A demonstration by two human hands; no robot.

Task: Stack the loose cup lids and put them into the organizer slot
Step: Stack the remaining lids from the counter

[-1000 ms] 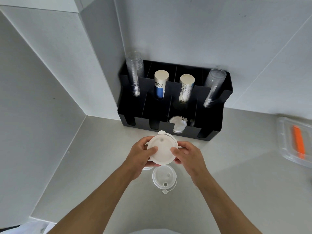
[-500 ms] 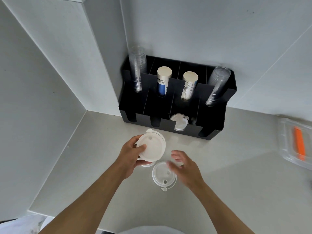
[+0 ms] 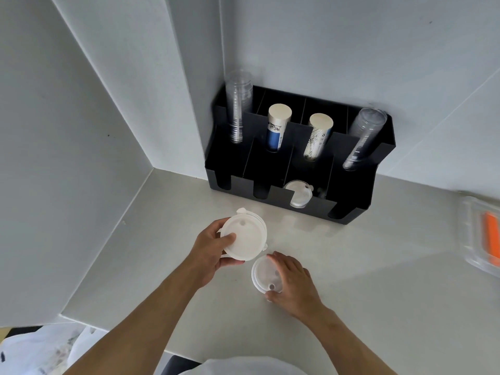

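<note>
Since a second before, the right hand (image 3: 293,285) had let go of the stack of lids (image 3: 244,237) and dropped to the loose lid (image 3: 264,276) lying on the surface (image 3: 365,280). Its fingers (image 3: 278,259) curved over that lid's far edge with the thumb at its near edge, closing on it, while the lid lay flat on the surface. The left hand (image 3: 213,251) gripped the stack alone, thumb pressed across the top lid, holding it above the surface just beside the loose lid. Beyond them stood the black organizer (image 3: 359,201) against the wall, one lid (image 3: 299,196) leaning in its third front slot, with stacks of clear and paper cups in the rear slots. A clear container (image 3: 479,234) lay at the right edge.
</note>
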